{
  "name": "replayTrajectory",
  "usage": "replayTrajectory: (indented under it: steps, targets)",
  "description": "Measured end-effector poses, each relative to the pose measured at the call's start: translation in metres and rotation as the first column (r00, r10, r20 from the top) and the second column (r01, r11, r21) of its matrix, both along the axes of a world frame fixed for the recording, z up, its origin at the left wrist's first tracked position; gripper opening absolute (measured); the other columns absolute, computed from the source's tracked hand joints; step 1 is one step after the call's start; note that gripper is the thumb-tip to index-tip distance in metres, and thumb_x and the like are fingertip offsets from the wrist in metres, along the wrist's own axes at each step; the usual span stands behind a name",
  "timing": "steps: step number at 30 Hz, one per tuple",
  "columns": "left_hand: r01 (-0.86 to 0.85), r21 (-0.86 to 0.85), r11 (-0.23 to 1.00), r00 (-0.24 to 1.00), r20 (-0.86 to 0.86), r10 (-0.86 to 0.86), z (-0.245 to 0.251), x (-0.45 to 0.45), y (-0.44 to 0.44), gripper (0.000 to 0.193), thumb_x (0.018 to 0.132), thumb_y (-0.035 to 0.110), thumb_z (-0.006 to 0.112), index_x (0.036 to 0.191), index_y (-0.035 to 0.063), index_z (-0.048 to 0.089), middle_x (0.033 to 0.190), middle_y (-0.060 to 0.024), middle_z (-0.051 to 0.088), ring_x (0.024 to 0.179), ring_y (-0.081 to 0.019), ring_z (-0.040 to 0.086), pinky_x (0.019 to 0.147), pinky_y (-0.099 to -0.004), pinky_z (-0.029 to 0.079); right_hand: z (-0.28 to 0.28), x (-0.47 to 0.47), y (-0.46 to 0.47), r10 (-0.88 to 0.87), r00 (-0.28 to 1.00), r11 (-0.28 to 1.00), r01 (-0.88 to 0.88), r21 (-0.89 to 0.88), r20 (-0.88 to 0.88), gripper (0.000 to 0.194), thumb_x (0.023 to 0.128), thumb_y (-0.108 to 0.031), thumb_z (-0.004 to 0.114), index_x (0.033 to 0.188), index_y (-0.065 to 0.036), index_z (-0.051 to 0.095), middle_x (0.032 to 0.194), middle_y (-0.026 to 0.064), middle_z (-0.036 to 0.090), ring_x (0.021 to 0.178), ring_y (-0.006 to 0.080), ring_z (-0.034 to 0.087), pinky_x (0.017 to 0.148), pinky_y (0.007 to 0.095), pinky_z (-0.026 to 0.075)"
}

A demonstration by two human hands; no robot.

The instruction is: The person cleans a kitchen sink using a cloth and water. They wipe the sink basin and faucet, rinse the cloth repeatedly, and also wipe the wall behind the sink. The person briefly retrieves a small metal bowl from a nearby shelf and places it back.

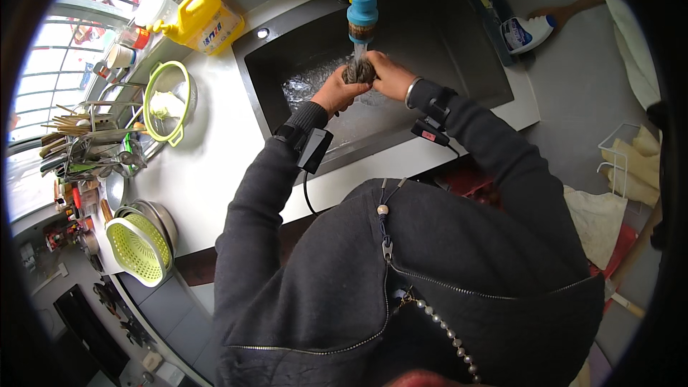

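Note:
Water runs from a tap with a blue plastic nozzle (362,11) onto a bunched grey-brown cloth (359,71). My left hand (338,91) grips the cloth from the left, its thumb pressed across the lower edge. From the right, my right hand (392,76) holds the same cloth, fingers at its top and side. Both hands are above the dark sink basin (441,48), right under the stream. Water spreads and glints on the basin floor to the left. The cloth's far side is partly hidden by my fingers.
On the white counter (226,134) stand a yellow jug (207,21), a green-rimmed basket (171,65) with a pale vegetable, a utensil rack (91,140) and a green colander (137,250) by metal bowls. A white spray bottle (529,32) is right of the sink. Barred windows line the left.

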State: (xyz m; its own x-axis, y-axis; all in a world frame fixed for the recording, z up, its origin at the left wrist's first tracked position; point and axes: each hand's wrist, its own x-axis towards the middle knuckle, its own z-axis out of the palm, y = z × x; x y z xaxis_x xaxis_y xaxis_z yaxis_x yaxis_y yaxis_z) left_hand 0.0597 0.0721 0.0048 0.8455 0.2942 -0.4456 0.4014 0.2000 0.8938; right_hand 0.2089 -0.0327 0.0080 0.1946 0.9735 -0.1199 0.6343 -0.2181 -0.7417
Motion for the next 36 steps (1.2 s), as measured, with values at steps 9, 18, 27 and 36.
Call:
replayTrajectory:
  steps: [9,18,27,36]
  targets:
    - [-0.151,-0.290,0.945,0.988,-0.037,0.147,-0.006,-0.004,0.019,0.043,0.096,0.031,0.047,0.132,0.0093,0.039,0.109,-0.0074,0.057,0.093,-0.0193,0.059,0.077,-0.0399,0.052,-0.020,0.022,0.014,-0.296,0.772,0.952,0.284,-0.112,-0.562,0.038,0.086,-0.025,0.061,0.116,-0.001,0.057,0.094,0.0044,0.063,0.077,0.0113,0.059,0.068,0.0233,0.049]
    - [-0.329,0.039,0.944,0.944,0.049,0.327,-0.028,-0.015,0.046,0.034,0.094,0.035,0.052,0.101,0.0024,0.062,0.087,-0.0013,0.063,0.084,-0.0095,0.057,0.075,-0.0268,0.047,-0.037,0.024,0.017,-0.356,0.449,0.885,0.445,-0.140,-0.820,0.032,0.089,-0.028,0.060,0.102,0.002,0.060,0.094,0.0055,0.065,0.079,0.0111,0.060,0.074,0.0255,0.048]
    - [-0.034,0.098,0.995,0.972,0.237,0.010,-0.031,-0.007,0.024,0.052,0.083,0.010,0.067,0.129,0.0016,0.044,0.119,-0.0110,0.055,0.112,-0.0187,0.051,0.090,-0.0284,0.043,-0.009,-0.002,0.012,-0.395,0.188,0.896,0.295,-0.332,-0.899,0.025,0.084,-0.013,0.062,0.106,-0.001,0.061,0.090,0.0068,0.065,0.081,0.0143,0.064,0.070,0.0283,0.053]
    - [-0.164,-0.419,0.893,0.931,0.234,0.281,-0.010,-0.004,0.016,0.021,0.098,0.023,0.041,0.110,0.0068,0.049,0.101,-0.0034,0.057,0.095,-0.0151,0.056,0.086,-0.0351,0.046,0.001,-0.006,0.011,-0.324,0.236,0.908,0.350,-0.231,-0.916,0.036,0.088,-0.035,0.063,0.099,0.000,0.062,0.091,0.0057,0.065,0.079,0.0101,0.060,0.071,0.0247,0.049]
